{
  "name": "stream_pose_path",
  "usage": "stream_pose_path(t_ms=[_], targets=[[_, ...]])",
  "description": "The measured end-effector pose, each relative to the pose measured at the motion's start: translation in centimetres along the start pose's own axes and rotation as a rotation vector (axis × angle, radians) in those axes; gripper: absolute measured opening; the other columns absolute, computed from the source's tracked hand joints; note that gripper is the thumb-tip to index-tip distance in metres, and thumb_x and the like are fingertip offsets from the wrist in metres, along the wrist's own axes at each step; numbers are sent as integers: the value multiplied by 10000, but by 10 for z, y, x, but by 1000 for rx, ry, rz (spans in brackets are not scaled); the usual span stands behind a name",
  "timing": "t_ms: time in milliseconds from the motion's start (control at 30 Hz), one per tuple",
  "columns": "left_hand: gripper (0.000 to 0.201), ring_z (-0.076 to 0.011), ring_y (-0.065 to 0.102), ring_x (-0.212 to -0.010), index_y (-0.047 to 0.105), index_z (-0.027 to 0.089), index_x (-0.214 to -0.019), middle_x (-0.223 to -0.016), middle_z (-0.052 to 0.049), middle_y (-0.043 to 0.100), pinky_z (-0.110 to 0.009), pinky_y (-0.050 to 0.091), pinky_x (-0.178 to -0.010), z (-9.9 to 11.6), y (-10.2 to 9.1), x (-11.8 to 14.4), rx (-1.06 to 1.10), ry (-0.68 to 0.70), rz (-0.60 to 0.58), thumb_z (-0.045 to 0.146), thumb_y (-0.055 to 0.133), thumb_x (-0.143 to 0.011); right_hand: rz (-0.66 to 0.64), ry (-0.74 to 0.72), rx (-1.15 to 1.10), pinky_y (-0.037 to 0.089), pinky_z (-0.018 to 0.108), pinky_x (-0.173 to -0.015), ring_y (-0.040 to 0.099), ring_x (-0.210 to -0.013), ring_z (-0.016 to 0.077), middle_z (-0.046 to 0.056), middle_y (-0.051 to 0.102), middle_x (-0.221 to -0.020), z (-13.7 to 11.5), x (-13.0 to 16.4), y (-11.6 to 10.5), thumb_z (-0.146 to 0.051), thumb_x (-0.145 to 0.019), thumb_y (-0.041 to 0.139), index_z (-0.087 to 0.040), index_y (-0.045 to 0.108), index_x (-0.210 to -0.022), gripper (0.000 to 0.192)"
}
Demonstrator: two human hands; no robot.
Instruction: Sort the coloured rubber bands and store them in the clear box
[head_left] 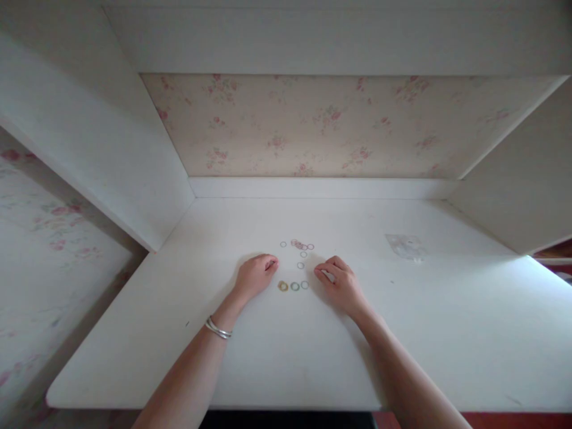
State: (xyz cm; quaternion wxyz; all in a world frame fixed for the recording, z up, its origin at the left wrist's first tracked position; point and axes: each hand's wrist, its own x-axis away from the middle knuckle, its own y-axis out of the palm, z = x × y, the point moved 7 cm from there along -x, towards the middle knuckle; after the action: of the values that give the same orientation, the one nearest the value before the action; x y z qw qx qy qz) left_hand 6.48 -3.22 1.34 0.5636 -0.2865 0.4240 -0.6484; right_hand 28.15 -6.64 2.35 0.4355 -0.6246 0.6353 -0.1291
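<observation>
Small thin rings lie on the white desk between my two hands. Nearest my body, a yellow ring pile [283, 286], a green ring pile [295, 286] and a single pale green ring [304, 285] form a row. Farther off is a cluster of pinkish rings [298, 244], with a few loose rings [301, 266] below it. My left hand [257, 275] rests on the desk left of the rings, thumb and fingertips pinched together. My right hand [340, 283] is on the right side, also in a pinch. Anything between either hand's fingertips is too small to make out.
A clear plastic bag [406, 246] lies on the desk [286, 363] to the right. White side panels [134, 155] and a floral-papered back wall [313, 125] enclose the desk. A white shelf [339, 42] hangs above. A small dark speck [187, 324] is at the left.
</observation>
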Motion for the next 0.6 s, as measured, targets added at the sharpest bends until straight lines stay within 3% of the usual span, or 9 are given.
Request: stream_pose_path(t_ms=[300, 467, 600], targets=[[209, -121, 587, -729, 653, 255, -917, -858, 18, 685, -231, 351, -627, 6, -1, 2, -43, 20, 4, 341, 466, -876, 1, -14, 151, 384, 292, -768, 558, -795, 155, 36, 598, -813, -2, 0, 6, -300, -885, 462, -233, 686, -879, 234], [235, -137, 597, -745, 664, 259, -921, -855, 4, 691, -236, 365, -636, 2, 1, 0, -23, -54, -2, 369, 462, -873, 29, 125, -1, 399, 250, -664, 546, -687, 129, 34, 601, -818, 7, -3, 3, -350, -877, 437, -223, 686, -888, 280], [243, -154, 614, -774, 672, 277, -924, -891, -2, 696, -241, 394, -651, 1, 4, -12, 35, -163, 26, 390, 465, -865, 107, 238, -71, 384, 255, -608, 507, -609, 128, 14, 558, -707, 19, -5, -5, -399, -850, 442, -217, 696, -868, 314]])
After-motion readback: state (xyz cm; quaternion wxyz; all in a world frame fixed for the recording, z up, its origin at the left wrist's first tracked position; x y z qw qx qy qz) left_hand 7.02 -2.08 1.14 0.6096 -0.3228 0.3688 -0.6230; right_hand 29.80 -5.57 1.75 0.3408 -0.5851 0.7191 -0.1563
